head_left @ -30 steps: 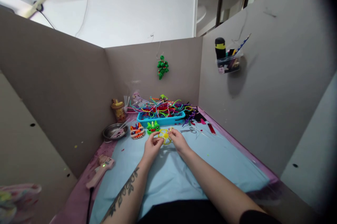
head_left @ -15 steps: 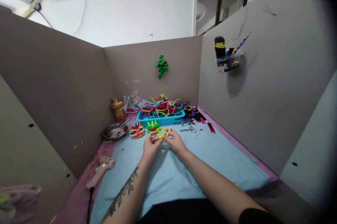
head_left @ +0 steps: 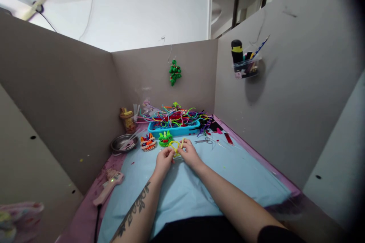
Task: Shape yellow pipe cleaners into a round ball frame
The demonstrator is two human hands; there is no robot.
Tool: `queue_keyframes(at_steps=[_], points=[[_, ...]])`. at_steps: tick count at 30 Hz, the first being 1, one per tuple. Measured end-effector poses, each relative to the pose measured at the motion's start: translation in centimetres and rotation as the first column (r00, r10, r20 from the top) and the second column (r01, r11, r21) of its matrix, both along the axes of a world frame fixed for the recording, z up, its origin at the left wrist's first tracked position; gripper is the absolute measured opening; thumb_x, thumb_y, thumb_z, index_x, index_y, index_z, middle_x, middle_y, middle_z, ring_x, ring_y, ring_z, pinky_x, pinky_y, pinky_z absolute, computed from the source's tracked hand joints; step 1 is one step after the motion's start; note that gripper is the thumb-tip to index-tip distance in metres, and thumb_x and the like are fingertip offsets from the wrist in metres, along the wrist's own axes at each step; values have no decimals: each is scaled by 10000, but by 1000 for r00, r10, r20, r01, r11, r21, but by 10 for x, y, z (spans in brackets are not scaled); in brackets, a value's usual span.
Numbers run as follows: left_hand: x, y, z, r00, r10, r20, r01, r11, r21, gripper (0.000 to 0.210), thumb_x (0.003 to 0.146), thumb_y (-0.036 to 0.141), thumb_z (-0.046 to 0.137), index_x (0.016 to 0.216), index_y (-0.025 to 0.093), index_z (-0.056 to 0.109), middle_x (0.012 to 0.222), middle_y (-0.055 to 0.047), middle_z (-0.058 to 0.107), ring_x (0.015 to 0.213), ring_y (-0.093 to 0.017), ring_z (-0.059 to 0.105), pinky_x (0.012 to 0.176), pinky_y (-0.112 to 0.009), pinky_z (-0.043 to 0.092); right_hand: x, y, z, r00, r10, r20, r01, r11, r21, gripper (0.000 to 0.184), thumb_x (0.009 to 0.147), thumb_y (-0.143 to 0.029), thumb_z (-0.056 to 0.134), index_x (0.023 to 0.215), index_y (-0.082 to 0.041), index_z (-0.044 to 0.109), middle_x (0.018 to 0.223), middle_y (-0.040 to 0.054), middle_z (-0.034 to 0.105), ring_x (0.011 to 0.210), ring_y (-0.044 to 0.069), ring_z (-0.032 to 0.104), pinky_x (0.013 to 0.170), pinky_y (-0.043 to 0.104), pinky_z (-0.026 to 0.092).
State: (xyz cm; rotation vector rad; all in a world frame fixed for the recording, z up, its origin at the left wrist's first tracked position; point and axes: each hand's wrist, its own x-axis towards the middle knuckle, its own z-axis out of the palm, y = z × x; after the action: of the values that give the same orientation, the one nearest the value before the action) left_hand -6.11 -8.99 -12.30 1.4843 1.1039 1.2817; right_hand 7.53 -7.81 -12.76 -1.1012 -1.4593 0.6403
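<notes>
A bent yellow pipe cleaner (head_left: pixel 175 145), shaped into open loops, is held up between my two hands above the blue cloth. My left hand (head_left: pixel 164 160) pinches its left side with thumb and fingers. On the right, my right hand (head_left: pixel 188 153) grips the other side, and a pale yellow end sticks up by its fingertips. Just behind the hands sits a green fuzzy animal head (head_left: pixel 165 139) made of pipe cleaners. To its left lies an orange and white one (head_left: pixel 148 142). Fingers partly hide how the yellow strands join.
A blue tray (head_left: pixel 173 131) heaped with coloured pipe cleaners stands at the back. Scissors (head_left: pixel 203 141) and a red strip (head_left: pixel 228 138) lie right. At left are a metal bowl (head_left: pixel 124 143), a tub (head_left: pixel 129 122) and a pink glue gun (head_left: pixel 109 188). Grey panels (head_left: pixel 165 94) surround the table.
My left hand has shifted slightly down and its fingers have drawn in on the yellow pipe cleaner. More of the green head shows now. The right hand stays nearly in place.
</notes>
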Motion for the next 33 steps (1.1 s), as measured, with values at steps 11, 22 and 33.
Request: queue_keyframes(at_steps=[11, 22, 33], points=[[2, -2, 1, 994, -18, 109, 37, 983, -177, 383, 630, 488, 637, 777, 159, 509, 509, 59, 491, 341, -56, 447, 325, -153, 172, 0, 3, -4, 999, 19, -38, -19, 1000, -22, 110, 661, -268, 582, 643, -175, 637, 946, 53, 495, 953, 191, 492, 870, 305, 379], [4, -6, 5, 978, -129, 165, 160, 968, -194, 370, 617, 472, 646, 679, 168, 444, 428, 83, 427, 311, -39, 374, 322, -151, 151, -1, 1, -6, 976, 207, -71, -213, 974, -76, 140, 699, -262, 548, 693, -175, 659, 976, 51, 485, 973, 196, 496, 873, 324, 390], [1, -2, 2, 991, -34, 126, 56, 984, -170, 417, 652, 492, 617, 872, 164, 484, 514, 76, 477, 332, -47, 431, 315, -149, 176, 0, 3, -2, 971, 115, -210, -141, 984, -110, 230, 649, -385, 631, 641, -156, 652, 907, 55, 507, 935, 216, 509, 931, 384, 329]])
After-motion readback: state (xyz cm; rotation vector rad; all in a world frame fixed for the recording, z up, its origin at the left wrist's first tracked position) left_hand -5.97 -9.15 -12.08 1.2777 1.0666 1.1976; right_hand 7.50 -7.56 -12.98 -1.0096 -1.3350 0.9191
